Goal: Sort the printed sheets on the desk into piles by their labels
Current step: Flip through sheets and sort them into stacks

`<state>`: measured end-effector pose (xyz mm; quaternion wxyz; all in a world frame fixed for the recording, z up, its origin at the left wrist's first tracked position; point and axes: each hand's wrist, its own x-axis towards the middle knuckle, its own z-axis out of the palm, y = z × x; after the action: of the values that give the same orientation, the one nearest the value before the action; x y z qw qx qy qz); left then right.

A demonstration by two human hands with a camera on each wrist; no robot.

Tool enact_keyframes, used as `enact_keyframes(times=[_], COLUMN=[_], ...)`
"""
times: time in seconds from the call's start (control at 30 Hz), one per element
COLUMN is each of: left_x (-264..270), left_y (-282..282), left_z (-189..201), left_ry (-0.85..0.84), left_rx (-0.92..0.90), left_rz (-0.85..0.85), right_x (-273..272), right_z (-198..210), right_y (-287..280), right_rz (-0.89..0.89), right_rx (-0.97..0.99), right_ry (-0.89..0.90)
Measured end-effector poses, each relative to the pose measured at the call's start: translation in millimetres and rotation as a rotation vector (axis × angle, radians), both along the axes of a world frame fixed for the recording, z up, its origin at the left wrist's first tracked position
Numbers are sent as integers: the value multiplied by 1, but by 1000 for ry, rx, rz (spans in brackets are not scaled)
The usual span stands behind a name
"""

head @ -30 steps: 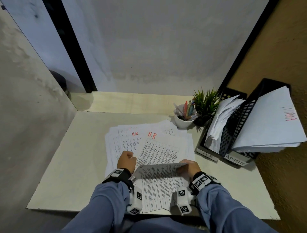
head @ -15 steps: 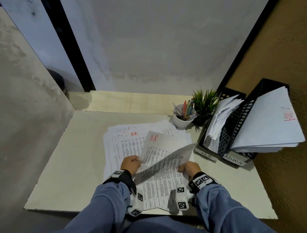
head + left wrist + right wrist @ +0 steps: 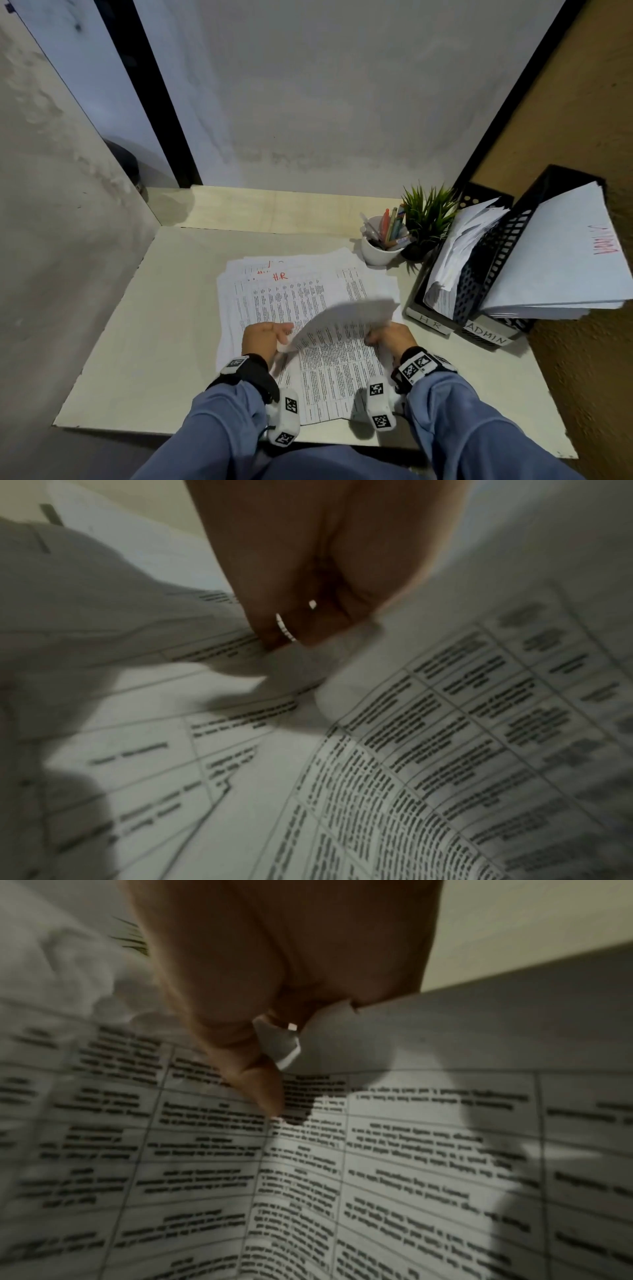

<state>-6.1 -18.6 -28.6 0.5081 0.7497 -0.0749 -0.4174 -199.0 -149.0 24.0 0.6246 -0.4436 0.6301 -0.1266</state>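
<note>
one sheet: a single lifted sheet (image 3: pixel 346 317) is held bowed above the loose pile (image 3: pixel 291 298) at mid-desk, its label hidden.
left hand (image 3: pixel 262 339): near-left edge is pinched between curled fingers.
right hand (image 3: pixel 388 337): near-right edge is pinched, apparently at a corner; the wrist view is blurred.
handling: paper is judged light, limp, easily creased; both edges are best gripped so sag is limited.
surroundings: trays marked hr (image 3: pixel 430 322) and admin (image 3: pixel 486 335) are stood just right of the pile.
</note>
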Motion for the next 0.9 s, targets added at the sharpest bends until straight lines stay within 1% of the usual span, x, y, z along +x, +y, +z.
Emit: enact_keyframes(times=[0.1, 0.13, 0.17, 0.23, 0.3, 0.37, 0.43, 0.53, 0.6, 0.63, 0.7, 0.77, 0.83, 0.9], left_x=[8, 11, 13, 15, 17, 21, 24, 26, 26, 25, 24, 22, 20, 18], left_y=[-1, -2, -2, -4, -8, -10, -11, -12, -11, -10, -9, -5, -1, 5], left_z=[3, 1, 0, -3, -3, -2, -1, -4, 0, 4, 7, 11, 14, 15], left_ry=[-312, -363, -356, -309, -249, -194, -182, -220, -263, -281, -361, -478, -568, -549], left_rx=[224, 280, 327, 397, 438, 469, 493, 445, 397, 380, 355, 295, 213, 85], left_rz=[91, 118, 136, 114, 65, 14, -54, -115, -105, -90, -89, -109, -130, -107], right_x=[-2, -3, -5, -5, -4, -4, -4, -5, -6, -6, -5, -5, -4, -5], right_z=[-15, -19, -22, -25, -19, -14, -11, -4, -2, 0, 1, 2, -1, -5], right_y=[0, -1, -1, -2, -1, -2, 0, 3, 5, 7, 9, 11, 10, 8], right_rz=[83, 80, 102, 110, 130, 133, 108, 41, 10, -22, -102, -133, -144, -161], right_rx=[21, 30, 8, -4, -1, -24, -31, 10, 9, 26, 40, 41, 34, 51], right_ry=[110, 90, 68, 116, 162, 165, 133, 78, 55, 16, -69, -112, -97, -73])
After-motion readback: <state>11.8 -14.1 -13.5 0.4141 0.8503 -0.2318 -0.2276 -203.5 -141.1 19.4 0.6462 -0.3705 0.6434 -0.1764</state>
